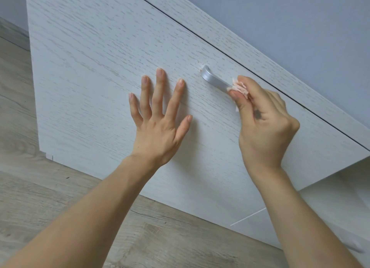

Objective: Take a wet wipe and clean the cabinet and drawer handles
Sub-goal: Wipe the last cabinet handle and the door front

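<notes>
- Left hand [158,125]: bare, with no ring, glove or wristband; fingernails short, unpainted, neatly trimmed.
- Left forearm: bare along its whole visible length to the near left edge, no sleeve or watch.
- Right hand [264,123]: bare, no ring; thumbnail short, unpainted.
- Right forearm: bare to the near right edge, no sleeve or bracelet.
</notes>
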